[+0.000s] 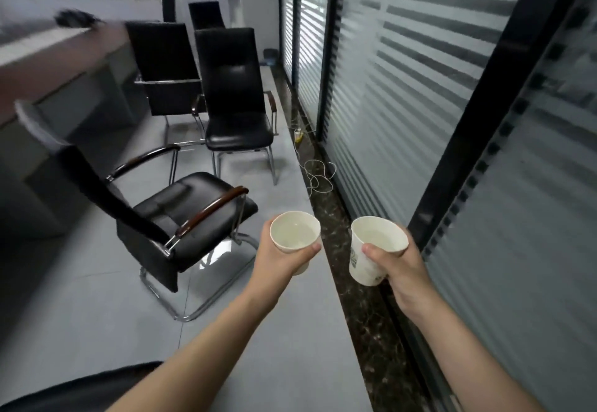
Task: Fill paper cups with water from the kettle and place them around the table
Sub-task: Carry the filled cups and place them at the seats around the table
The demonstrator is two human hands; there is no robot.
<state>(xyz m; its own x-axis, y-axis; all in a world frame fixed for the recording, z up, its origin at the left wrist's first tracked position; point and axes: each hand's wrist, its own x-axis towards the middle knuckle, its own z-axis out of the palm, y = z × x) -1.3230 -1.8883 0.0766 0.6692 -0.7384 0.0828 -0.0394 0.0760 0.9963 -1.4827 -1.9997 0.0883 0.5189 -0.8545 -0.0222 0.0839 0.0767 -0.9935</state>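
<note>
Each of the hands gripped a water-filled paper cup above the floor: the left hand [280, 261] held one cup [295, 232], the right hand [400, 264] another cup [371, 250], beside black chairs [181, 214].

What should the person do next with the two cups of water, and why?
Probably step toward the table, keeping both cups level. The left hand grips the left cup and the right hand grips the right cup. Both cups hold water, and the table lies ahead to the left, past the near chair. Neither cup is set down yet.
</note>
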